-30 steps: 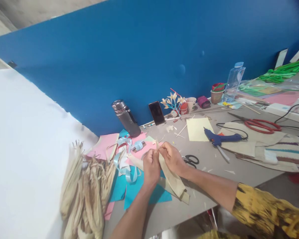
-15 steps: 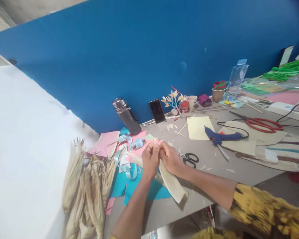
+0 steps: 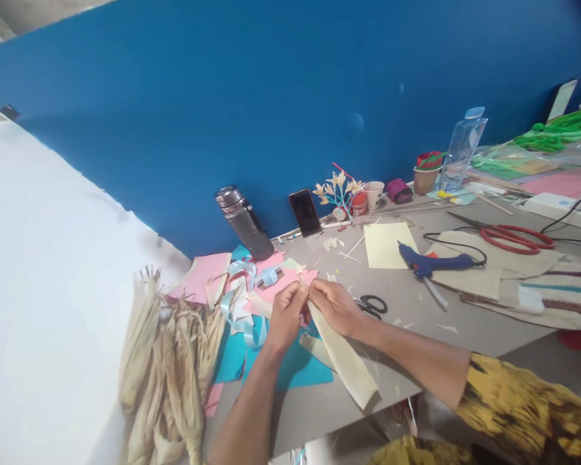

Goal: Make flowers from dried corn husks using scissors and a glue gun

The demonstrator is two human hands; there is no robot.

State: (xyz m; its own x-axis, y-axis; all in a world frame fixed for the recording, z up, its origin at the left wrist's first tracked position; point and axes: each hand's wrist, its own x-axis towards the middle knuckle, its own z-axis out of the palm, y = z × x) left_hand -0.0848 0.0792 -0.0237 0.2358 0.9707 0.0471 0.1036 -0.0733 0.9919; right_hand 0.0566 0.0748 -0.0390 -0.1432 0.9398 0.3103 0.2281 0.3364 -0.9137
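Observation:
Both hands meet over the table, closed on a pale corn husk strip (image 3: 345, 361). My left hand (image 3: 286, 313) pinches its upper end between thumb and fingers. Close beside it, my right hand (image 3: 336, 309) grips the same end, and the strip's broad part slants down toward the table's front edge. Another pale husk piece (image 3: 318, 351) lies beneath on blue sheets (image 3: 290, 371). Black-handled scissors (image 3: 372, 305) rest just beyond my right wrist. Pink paper (image 3: 290, 284) and a curled light-blue ribbon (image 3: 255, 334) lie by my left hand.
Bundles of dried corn husks (image 3: 174, 374) are at the left. A thermos (image 3: 244, 223), phone (image 3: 305, 213) and husk flowers (image 3: 337, 192) stand along the blue wall. To the right are a glue gun (image 3: 433, 261), red-handled scissors (image 3: 516, 239) and a plastic bottle (image 3: 462, 148).
The strip's lower end has swung slightly right and down, and its broad face shows more. My hands stay close together, still gripping the upper end. The view has shifted slightly.

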